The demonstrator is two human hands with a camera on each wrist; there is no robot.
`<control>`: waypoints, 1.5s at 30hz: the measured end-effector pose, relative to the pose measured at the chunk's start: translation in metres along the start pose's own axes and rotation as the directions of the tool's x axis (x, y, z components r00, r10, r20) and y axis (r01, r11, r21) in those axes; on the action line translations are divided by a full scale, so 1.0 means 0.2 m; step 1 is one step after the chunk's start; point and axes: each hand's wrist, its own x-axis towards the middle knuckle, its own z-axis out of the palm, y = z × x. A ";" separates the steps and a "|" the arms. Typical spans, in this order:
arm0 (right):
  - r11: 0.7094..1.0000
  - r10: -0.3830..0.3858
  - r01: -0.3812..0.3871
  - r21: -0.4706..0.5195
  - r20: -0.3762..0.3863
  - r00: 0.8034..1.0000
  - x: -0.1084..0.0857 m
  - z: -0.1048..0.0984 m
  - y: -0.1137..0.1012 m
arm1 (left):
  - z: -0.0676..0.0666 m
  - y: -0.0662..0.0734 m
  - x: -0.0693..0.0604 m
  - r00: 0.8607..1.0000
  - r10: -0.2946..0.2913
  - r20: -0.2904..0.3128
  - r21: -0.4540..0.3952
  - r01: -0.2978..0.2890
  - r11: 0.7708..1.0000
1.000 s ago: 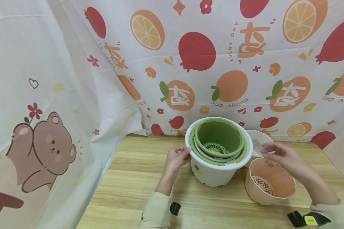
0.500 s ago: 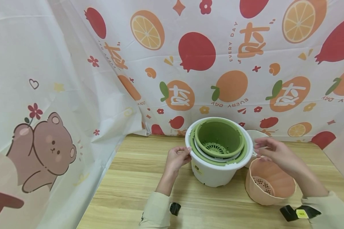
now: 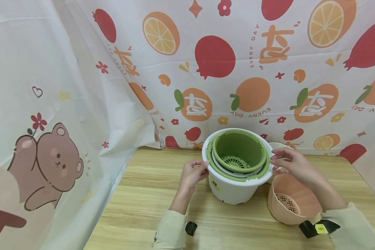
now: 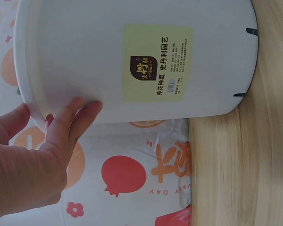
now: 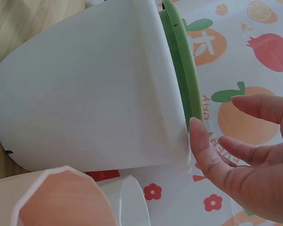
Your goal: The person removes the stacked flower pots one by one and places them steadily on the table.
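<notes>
A large white pot [image 3: 232, 191] holds nested green and white pots, the innermost green pot [image 3: 237, 147] on top. The left hand [image 3: 192, 175] pinches the white pot's left rim; in the left wrist view the thumb is at the rim and the fingers lie on the wall of the white pot [image 4: 85, 61] beside its label [image 4: 158, 63]. The right hand [image 3: 297, 166] is at the right rim with its fingers apart; in the right wrist view the thumb of the right hand [image 5: 250, 160] is at the rim near the green pot's edge [image 5: 186, 61].
A peach pot [image 3: 306, 199] lies tilted on the wooden table [image 3: 237, 229] under the right forearm. A pale pot [image 5: 132, 202] is behind it, partly hidden by the right hand in the head view. A fruit-print sheet [image 3: 175, 69] hangs behind.
The right hand has moved left from above the pale and peach pots to the white pot's right rim. The left hand and the pots have stayed in place.
</notes>
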 end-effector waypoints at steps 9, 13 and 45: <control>0.998 0.060 -0.060 -0.005 -0.002 0.998 0.05 0.02 -0.02 | 0.00 0.00 0.00 1.000 -0.005 -0.004 -0.004 0.005 1.000; 0.997 0.076 -0.076 0.028 0.003 0.997 0.07 0.04 -0.03 | 0.00 0.00 0.00 1.000 -0.009 -0.002 -0.009 0.009 1.000; 0.971 0.238 -0.238 -0.014 -0.020 0.971 0.17 0.10 -0.05 | 0.00 0.01 0.00 1.000 -0.020 0.002 -0.004 0.020 1.000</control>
